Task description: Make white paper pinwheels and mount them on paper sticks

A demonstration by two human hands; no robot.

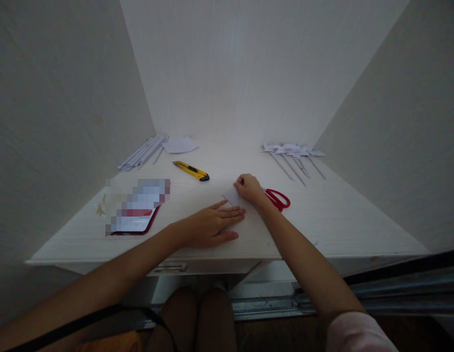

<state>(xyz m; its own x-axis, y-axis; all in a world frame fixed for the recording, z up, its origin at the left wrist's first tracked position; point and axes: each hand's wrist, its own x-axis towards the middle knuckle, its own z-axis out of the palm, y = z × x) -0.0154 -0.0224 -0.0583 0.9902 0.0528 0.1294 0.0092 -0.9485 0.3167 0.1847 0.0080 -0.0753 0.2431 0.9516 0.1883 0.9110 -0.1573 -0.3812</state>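
A small folded piece of white paper [231,197] lies on the white table between my hands. My left hand [214,226] rests flat on the tabletop with its fingers stretched out, the fingertips at the paper's lower edge. At the paper's upper right corner, my right hand [248,187] has its fingertips pinched together on it. Red-handled scissors [277,199] lie just right of my right hand, their blades mostly hidden behind it. A yellow utility knife [192,170] lies farther back, left of the paper.
A phone in a red case [139,208] lies at the left, partly blurred. Several rolled paper sticks [144,154] and loose paper sheets [181,145] sit at the back left. Several paper pinwheels on sticks [292,151] lie at the back right. Walls enclose the table [344,225].
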